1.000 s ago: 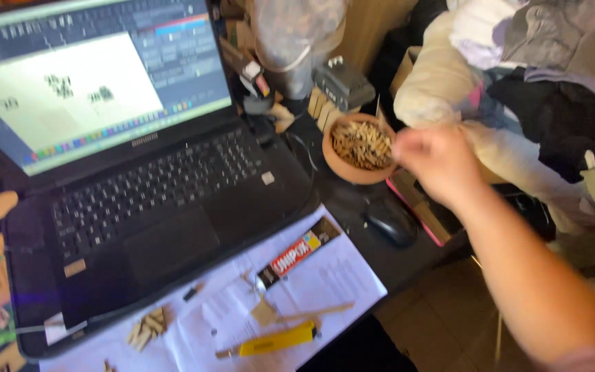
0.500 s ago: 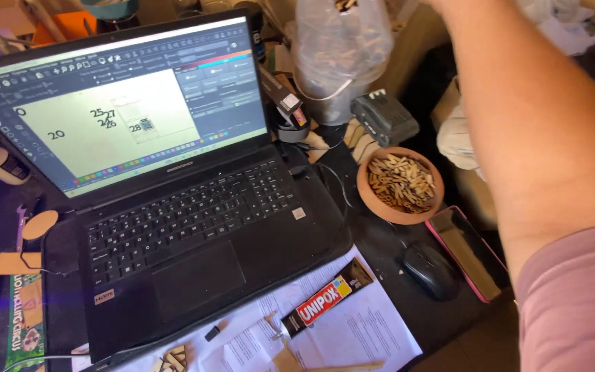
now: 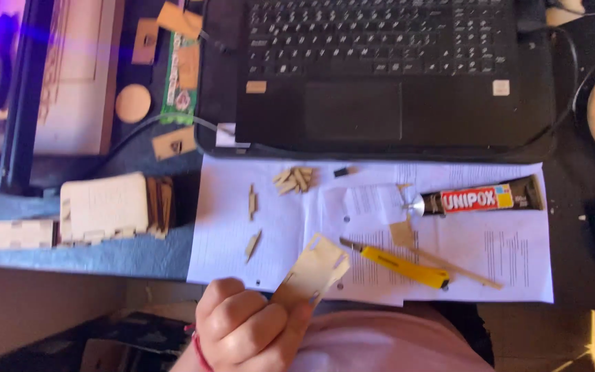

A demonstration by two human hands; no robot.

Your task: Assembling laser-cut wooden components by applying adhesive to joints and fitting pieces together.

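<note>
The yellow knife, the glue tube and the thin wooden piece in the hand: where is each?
yellow knife [image 3: 408, 267]: head view, middle of its yellow handle.
glue tube [image 3: 480, 200]: head view, middle of its body.
wooden piece [image 3: 313, 270]: head view, flat face above the left hand [image 3: 242, 331].

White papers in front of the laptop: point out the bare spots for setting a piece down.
Free: the paper's left strip beside the two wood slivers, and its right end below the glue tube. Crowded: the middle, around the yellow knife and the wood piece in the left hand.
</note>
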